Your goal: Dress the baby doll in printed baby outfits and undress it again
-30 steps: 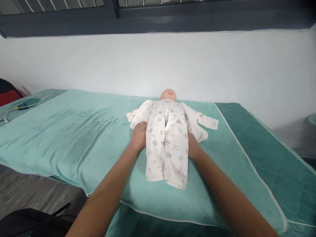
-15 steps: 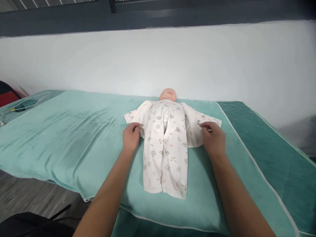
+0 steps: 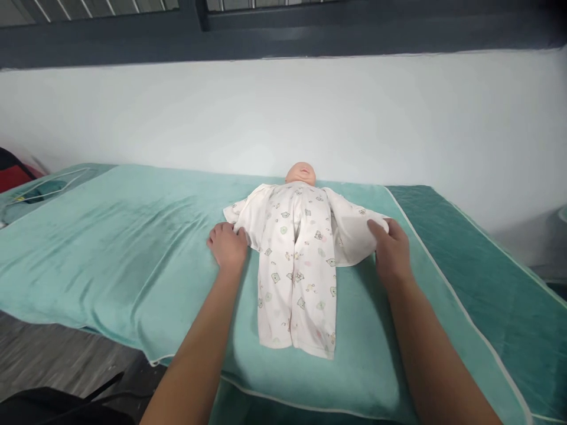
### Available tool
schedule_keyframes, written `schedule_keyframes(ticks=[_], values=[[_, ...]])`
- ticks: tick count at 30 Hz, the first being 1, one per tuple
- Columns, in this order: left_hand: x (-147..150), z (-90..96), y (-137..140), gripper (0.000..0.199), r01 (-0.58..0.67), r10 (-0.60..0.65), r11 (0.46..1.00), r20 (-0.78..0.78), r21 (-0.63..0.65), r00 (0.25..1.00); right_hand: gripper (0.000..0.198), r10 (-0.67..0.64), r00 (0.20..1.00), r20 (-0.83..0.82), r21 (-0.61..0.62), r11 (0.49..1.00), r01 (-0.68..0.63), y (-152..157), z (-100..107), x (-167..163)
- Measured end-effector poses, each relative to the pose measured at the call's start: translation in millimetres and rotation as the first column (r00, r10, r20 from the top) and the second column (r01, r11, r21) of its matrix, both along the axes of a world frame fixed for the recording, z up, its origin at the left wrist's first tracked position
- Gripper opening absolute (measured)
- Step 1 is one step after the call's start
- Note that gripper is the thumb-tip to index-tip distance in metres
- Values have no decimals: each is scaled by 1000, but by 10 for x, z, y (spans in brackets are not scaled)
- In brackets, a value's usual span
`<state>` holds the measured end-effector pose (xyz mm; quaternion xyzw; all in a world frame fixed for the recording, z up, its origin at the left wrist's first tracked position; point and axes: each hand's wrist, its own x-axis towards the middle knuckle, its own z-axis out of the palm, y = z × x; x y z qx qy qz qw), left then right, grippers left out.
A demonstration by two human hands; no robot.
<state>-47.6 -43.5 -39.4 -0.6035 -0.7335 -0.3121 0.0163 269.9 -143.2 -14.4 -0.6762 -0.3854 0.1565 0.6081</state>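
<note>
A doll (image 3: 301, 172) lies on its back, its head toward the wall. White patterned baby trousers (image 3: 277, 277) are laid lengthwise over its body, both legs pointing toward me. Beneath them a white baby shirt (image 3: 352, 227) spreads out to both sides. My right hand (image 3: 392, 254) pinches the end of the shirt's right-side sleeve between thumb and fingers. Beside the left-side sleeve, my left hand (image 3: 228, 245) rests on the blanket with its fingers apart, the thumb at the shirt's edge. The doll's limbs are hidden under the cloth.
A light green blanket (image 3: 110, 236) with wrinkles covers the bed. At the right lies a darker green cover (image 3: 491, 265). A white wall (image 3: 283, 118) rises directly behind the bed. Something red and black (image 3: 15, 174) stands at the far left.
My right hand has moved right to the sleeve's end and grips it there. My left hand has shifted slightly left, and its fingers have spread from a pinch.
</note>
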Motion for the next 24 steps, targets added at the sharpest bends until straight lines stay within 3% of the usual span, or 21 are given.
schedule_keyframes(ticks=[2,4,5,7,8,9,10,14,17,20,24], values=[[-2,4,-7,20,34,-34,999,-5,2,999,28,117,982,-145,159,983,-94,3,172,-187],[-13,7,-15,21,65,-65,998,12,4,998,25,297,949,-108,235,935,-266,-31,372,-394],[-21,7,-19,21,75,-75,997,31,6,997,24,421,906,-39,225,888,-402,-58,470,-489],[-37,3,-25,23,89,-89,996,76,8,993,22,661,748,69,101,741,-664,-108,639,-632],[-43,-1,-27,24,94,-94,996,96,8,991,21,731,677,84,40,677,-735,-120,703,-674],[-46,-4,-29,25,97,-97,995,110,7,989,20,760,645,82,8,646,-763,-114,751,-696],[-47,-5,-30,26,99,-99,995,115,8,988,20,749,658,78,11,659,-752,-87,786,-700],[-34,17,-44,29,106,-109,994,102,35,989,24,526,847,73,72,844,-531,243,823,-633],[-25,65,-75,30,154,-166,986,216,69,962,26,369,919,140,-54,930,-365,627,802,-625],[-11,114,-115,33,275,-300,954,348,121,888,24,285,899,333,-199,953,-229,953,754,-714],[50,207,-207,35,420,-463,886,328,196,823,25,295,830,474,-312,937,-155,1128,662,-868]])
